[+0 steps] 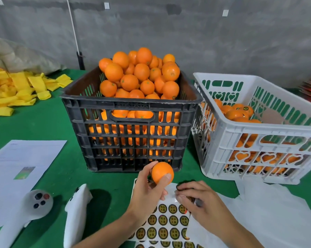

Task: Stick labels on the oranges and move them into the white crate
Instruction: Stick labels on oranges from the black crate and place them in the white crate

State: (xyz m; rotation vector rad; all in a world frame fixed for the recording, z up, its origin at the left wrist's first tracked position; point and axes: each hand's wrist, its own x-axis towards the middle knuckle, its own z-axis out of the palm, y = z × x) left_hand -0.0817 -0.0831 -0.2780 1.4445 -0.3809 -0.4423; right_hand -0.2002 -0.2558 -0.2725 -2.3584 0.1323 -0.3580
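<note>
A person sits at a green desk [49, 122], seen from a camera on their head. Their left hand [147, 192] grasps a single orange [162, 174] between thumb and fingertips, lifted just above the top edge of a label sheet [167, 221]. It appears to be held there so a label can go straight onto the peel.

The right hand [201, 199] lies on the upper part of the sheet with fingers curled down onto it, probably peeling a label loose. The fingertips hide what they touch, so I cannot tell whether a label is pinched or only pressed.

The sheet carries rows of round dark stickers with gold rims and gold characters. Its lower rows are cut off by the frame edge.

Behind the hands stands a black crate [131, 111] heaped with unlabelled oranges, close enough to reach. Just beside it, to the right, is the white crate [258, 133], holding a low layer of oranges; one shows a dark round label. The white crate's right side runs out of view.

On the left of the desk lie a printed paper [20, 161], two white handheld devices [22, 212], partly cut off, and further back a heap of yellow foam sleeves [20, 86]. Crumpled white plastic [269, 208] lies below the white crate. The held orange shows no label on the side visible; its far side is hidden.
</note>
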